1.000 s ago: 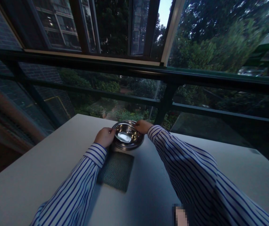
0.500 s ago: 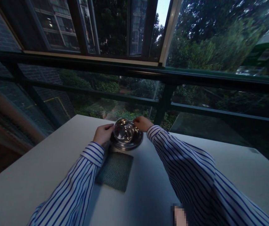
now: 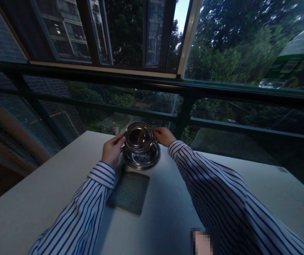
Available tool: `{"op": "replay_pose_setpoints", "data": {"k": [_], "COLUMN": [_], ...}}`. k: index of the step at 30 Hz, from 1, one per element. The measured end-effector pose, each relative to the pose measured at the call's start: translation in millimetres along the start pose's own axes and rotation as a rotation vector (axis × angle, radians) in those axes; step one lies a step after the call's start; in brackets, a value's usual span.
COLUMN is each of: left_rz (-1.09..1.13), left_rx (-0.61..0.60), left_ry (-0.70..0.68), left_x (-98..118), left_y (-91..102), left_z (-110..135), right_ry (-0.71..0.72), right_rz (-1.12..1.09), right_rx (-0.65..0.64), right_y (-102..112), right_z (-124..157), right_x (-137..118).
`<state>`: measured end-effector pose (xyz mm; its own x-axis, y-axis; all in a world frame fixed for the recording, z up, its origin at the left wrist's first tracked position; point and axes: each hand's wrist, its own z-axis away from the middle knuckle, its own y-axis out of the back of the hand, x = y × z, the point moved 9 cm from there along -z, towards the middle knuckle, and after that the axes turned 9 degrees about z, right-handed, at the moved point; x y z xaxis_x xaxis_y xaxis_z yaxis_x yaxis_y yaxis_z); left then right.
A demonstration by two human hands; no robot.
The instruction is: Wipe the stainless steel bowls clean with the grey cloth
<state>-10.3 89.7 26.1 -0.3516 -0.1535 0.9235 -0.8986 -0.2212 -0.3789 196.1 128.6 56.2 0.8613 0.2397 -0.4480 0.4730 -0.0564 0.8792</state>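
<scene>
A shiny steel bowl is held tilted on edge, its inside facing me, above a second steel bowl that rests on the white table. My left hand grips the raised bowl's left rim, and my right hand grips its right rim. Both arms wear blue-and-white striped sleeves. A dark green square mat lies flat on the table just in front of the lower bowl.
A black railing and glass panes run close behind the table's far edge, with trees and buildings beyond. A brown frame stands at the left.
The top bowl has been lifted off the lower one and tipped upright toward me. Both hands rose with it.
</scene>
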Motion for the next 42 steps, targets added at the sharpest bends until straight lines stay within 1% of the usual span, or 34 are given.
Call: {"op": "replay_pose_setpoints", "data": {"k": [4, 9, 13, 17, 22, 27, 31, 34, 38, 42], "left_rz": [0.075, 0.103, 0.109, 0.123, 0.125, 0.113, 0.097, 0.076, 0.058, 0.042], "left_rx": [-0.026, -0.077, -0.122, -0.139, -0.174, -0.220, -0.277, -0.298, -0.304, -0.313], "left_ry": [0.001, 0.055, 0.105, 0.136, 0.175, 0.217, 0.254, 0.277, 0.295, 0.335], "left_x": [5.8, 9.7, 11.0, 11.5, 7.4, -3.0, -12.0, -17.0, -22.1, -31.0], "left_y": [-3.4, -10.6, -20.4, -30.7, -44.3, -57.7, -72.4, -81.7, -90.1, -94.0], "left_z": [2.6, 8.5, 19.0, 30.7, 42.7, 55.8, 68.5, 76.6, 84.8, 94.3], "right_ry": [0.033, 0.095, 0.120, 0.119, 0.086, 0.042, -0.005, -0.039, -0.075, -0.114], "right_rz": [-0.093, -0.162, -0.199, -0.222, -0.264, -0.309, -0.341, -0.371, -0.407, -0.435], "right_rx": [0.072, 0.159, 0.200, 0.226, 0.236, 0.233, 0.243, 0.248, 0.257, 0.272], "right_y": [16.3, 45.6, 65.6, 79.7, 89.5, 96.3, 102.0, 105.7, 110.0, 110.8], "right_z": [2.4, 14.8, 28.3, 42.4, 62.5, 87.4, 107.0, 119.9, 134.6, 148.2], "right_x": [-2.7, -12.9, -16.4, -13.4, -3.3, 10.1, 24.1, 34.3, 44.7, 53.6]}}
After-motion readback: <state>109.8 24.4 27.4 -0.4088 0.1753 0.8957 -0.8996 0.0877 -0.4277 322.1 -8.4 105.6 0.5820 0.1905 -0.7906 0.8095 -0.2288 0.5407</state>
